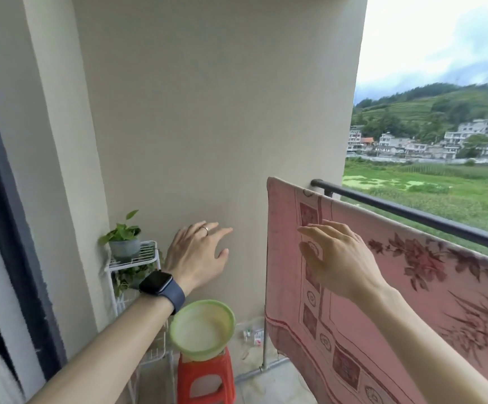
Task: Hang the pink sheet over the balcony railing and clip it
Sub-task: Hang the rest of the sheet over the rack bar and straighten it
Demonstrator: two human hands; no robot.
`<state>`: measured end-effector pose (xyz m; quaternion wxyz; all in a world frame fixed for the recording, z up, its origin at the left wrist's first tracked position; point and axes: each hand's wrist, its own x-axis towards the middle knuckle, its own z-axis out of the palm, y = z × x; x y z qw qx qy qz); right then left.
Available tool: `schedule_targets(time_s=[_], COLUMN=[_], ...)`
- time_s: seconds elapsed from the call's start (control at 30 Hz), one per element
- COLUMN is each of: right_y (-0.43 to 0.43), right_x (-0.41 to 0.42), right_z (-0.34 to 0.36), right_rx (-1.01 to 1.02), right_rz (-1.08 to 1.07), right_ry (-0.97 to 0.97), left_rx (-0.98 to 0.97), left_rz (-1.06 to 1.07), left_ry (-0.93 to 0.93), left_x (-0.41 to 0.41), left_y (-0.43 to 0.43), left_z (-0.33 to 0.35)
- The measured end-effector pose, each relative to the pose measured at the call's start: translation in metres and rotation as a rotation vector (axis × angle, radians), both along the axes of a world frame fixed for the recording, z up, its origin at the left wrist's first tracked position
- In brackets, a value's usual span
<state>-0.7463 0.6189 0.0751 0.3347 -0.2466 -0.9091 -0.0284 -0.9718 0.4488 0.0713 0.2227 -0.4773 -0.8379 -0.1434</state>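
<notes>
The pink sheet (pixel 388 290), printed with dark red flowers and a patterned border, hangs draped over a rail beside the black balcony railing (pixel 412 214). Its left edge drops straight down near the beige wall. My right hand (pixel 339 258) hovers in front of the sheet's upper left part, fingers spread, holding nothing. My left hand (pixel 199 253), with a ring and a dark watch on the wrist, is held up with its fingers apart in front of the wall, left of the sheet. No clip is visible on the sheet.
A green basin (pixel 203 328) sits on a red plastic stool (pixel 206 380) below my left hand. A white wire shelf (pixel 137 258) with a potted plant (pixel 123 240) stands in the corner. Small items (pixel 253 335) lie on the floor by the wall.
</notes>
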Motion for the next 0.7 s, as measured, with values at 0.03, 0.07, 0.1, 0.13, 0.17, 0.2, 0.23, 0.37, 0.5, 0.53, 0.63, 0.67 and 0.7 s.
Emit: schedule_targets(time_s=[0.03, 0.07, 0.1, 0.13, 0.17, 0.2, 0.23, 0.37, 0.5, 0.53, 0.63, 0.67, 0.7], right_y=[0.010, 0.021, 0.031, 0.042, 0.053, 0.065, 0.077, 0.134, 0.204, 0.221, 0.267, 0.280, 0.293], right_x=[-0.019, -0.036, -0.052, -0.068, -0.082, -0.098, -0.113, -0.174, -0.232, -0.247, -0.289, -0.302, -0.315], right_z=[-0.001, -0.001, -0.001, -0.002, -0.002, -0.002, -0.003, -0.007, -0.008, -0.006, -0.002, 0.000, 0.002], right_rx=[-0.010, -0.019, -0.023, -0.022, -0.020, -0.020, -0.020, 0.007, 0.006, 0.013, 0.018, 0.017, 0.016], right_rz=[-0.018, -0.034, -0.050, -0.064, -0.081, -0.099, -0.115, -0.147, -0.177, -0.180, -0.202, -0.208, -0.214], right_ry=[0.006, 0.009, 0.008, 0.004, 0.003, 0.008, 0.017, 0.014, -0.025, -0.033, -0.040, -0.044, -0.054], left_rx=[0.010, 0.012, 0.008, 0.000, -0.009, -0.015, -0.017, -0.004, -0.018, -0.022, -0.012, -0.005, -0.006], left_rz=[-0.016, -0.030, -0.047, -0.070, -0.094, -0.115, -0.132, -0.186, -0.241, -0.260, -0.304, -0.320, -0.343], left_ry=[-0.009, -0.025, -0.045, -0.062, -0.071, -0.074, -0.078, -0.099, -0.160, -0.184, -0.313, -0.380, -0.452], left_x=[-0.024, -0.046, -0.066, -0.083, -0.100, -0.116, -0.132, -0.197, -0.256, -0.272, -0.317, -0.330, -0.343], left_y=[0.017, 0.034, 0.051, 0.068, 0.085, 0.102, 0.120, 0.192, 0.268, 0.288, 0.343, 0.360, 0.377], left_z=[0.002, 0.003, 0.003, 0.001, -0.001, -0.002, -0.004, -0.015, -0.026, -0.028, -0.036, -0.038, -0.041])
